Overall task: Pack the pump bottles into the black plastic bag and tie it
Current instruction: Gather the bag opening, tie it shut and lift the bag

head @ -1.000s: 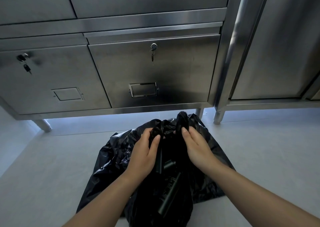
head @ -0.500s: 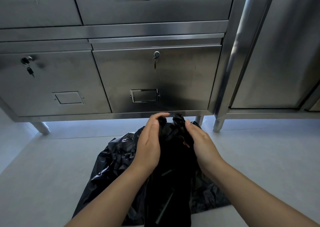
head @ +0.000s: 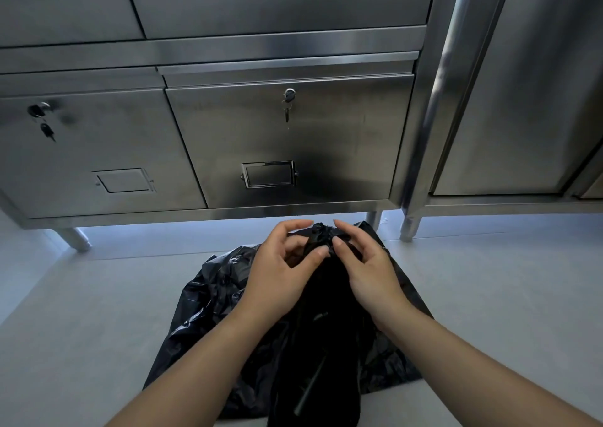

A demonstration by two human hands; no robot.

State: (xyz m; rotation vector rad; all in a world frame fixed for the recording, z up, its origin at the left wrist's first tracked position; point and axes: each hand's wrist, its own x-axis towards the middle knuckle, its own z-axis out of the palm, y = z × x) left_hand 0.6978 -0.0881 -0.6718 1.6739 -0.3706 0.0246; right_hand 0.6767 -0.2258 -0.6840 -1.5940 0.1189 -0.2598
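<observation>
I see the left grip and right grip both pinching the bunched neck of the black plastic bag, which sits on the floor before the steel cabinet.

ahead: steel cabinet blocks (keys dangle off it) | left, right: floor open beside black bag
</observation>
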